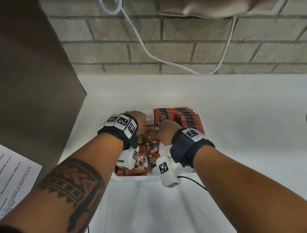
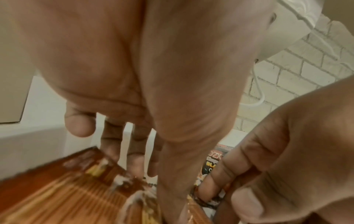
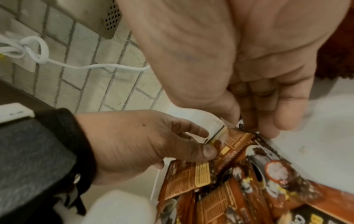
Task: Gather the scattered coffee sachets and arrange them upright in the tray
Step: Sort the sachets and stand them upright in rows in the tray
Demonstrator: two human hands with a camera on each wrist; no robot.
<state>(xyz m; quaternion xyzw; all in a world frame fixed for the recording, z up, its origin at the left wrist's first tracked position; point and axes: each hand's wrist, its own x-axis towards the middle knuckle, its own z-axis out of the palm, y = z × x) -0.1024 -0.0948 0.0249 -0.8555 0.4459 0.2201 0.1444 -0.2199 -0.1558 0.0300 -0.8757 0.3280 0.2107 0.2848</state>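
**One row standing, a loose heap left to sort**

Judging by the tray point(image 1: 200, 119), the job looks about half done. A tight row of sachets point(image 1: 185, 117) stands on edge just beyond and to the outside of the right hand point(image 1: 167, 133). Below both hands, nearer the wrists, a loose pile of sachets point(image 1: 150, 159) lies flat and overlapping, waiting to be stood up.

The right hand pinches the top edge of one sachet point(image 3: 232, 141) between thumb and fingers. The left hand point(image 1: 137, 121) sits just beside it, thumb and forefinger curled onto the same packet's corner.

The packets are small flat foil pouches, orange-brown with black panels, a coffee-cup picture, and serrated ends. They look thin and slippery, likely to flop over unless leaned against the row.
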